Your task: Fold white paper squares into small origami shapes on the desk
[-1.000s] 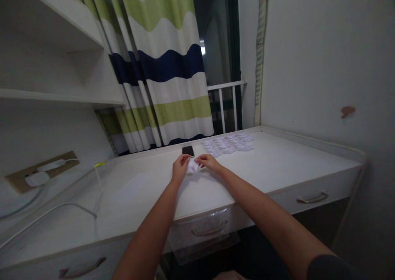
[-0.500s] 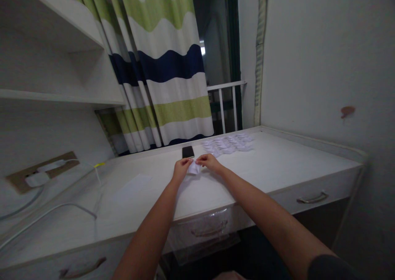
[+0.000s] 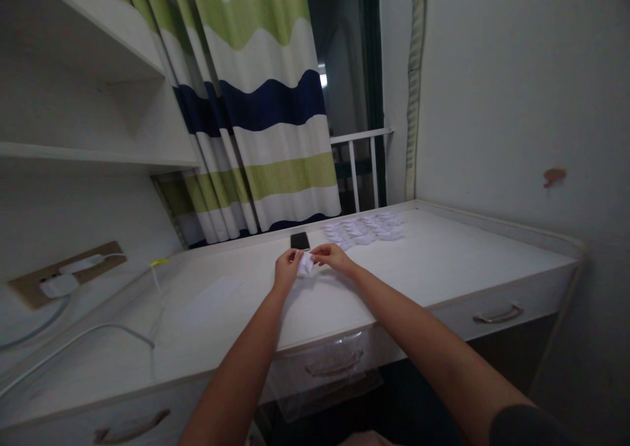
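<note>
A small folded piece of white paper [image 3: 305,264] is held a little above the desk, between my two hands. My left hand [image 3: 286,266] pinches its left edge, and the fingertips of my right hand [image 3: 333,256] close on its upper right edge. Just behind the paper lies a black phone [image 3: 299,241], flat on the desk. Several folded white paper pieces [image 3: 364,228] sit in rows beyond my right hand. To the left, flat white paper sheets [image 3: 212,298] rest on the desk top.
The white desk [image 3: 443,256] has drawers with metal handles [image 3: 498,315] along its front. A striped curtain [image 3: 275,105] hangs behind it. At the left are a charger plugged into a socket [image 3: 63,279], a white cable [image 3: 98,328] and a shelf [image 3: 98,154].
The paper has turned and shifted slightly left in my fingers and now looks narrower. My left hand has moved a little left; the rest stays in place.
</note>
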Tool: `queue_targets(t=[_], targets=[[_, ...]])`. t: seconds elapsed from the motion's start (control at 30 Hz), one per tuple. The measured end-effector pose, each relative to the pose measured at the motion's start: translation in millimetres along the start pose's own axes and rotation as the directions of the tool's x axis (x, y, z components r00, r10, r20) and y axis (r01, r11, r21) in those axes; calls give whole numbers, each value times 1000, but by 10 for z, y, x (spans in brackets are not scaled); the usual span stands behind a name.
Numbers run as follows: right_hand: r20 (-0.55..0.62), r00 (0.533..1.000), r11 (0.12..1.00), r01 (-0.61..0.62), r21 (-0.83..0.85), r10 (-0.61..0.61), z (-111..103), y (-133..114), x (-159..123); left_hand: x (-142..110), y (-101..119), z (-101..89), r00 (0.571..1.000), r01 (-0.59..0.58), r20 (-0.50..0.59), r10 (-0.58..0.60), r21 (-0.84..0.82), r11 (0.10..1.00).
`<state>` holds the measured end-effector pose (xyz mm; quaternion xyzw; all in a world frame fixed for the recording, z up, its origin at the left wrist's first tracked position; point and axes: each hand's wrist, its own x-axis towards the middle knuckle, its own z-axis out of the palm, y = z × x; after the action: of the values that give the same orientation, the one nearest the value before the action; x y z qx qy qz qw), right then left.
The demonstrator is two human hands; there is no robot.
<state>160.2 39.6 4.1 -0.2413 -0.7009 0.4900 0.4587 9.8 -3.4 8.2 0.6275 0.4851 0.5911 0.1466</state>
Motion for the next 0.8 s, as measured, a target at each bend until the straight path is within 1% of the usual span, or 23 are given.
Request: queue_targets(t=[0.17,0.3,0.5,0.63,0.8], targets=[[20,1000,1000,1,13,-1,23,-4,1,-41,56,5,995,-103,23,101,144,984],[29,999,999,-22,24,21,23,-35,-7,-55,77,8,989,-148,35,144,181,972],[35,996,996,-80,43,79,16,-72,-31,-37,62,15,994,-93,65,87,96,991],[44,995,993,-94,71,91,11,-77,-46,-20,56,17,995,-69,70,66,54,996],[15,995,992,-101,82,100,-15,-42,-35,1,35,22,996,-23,84,25,-28,999]])
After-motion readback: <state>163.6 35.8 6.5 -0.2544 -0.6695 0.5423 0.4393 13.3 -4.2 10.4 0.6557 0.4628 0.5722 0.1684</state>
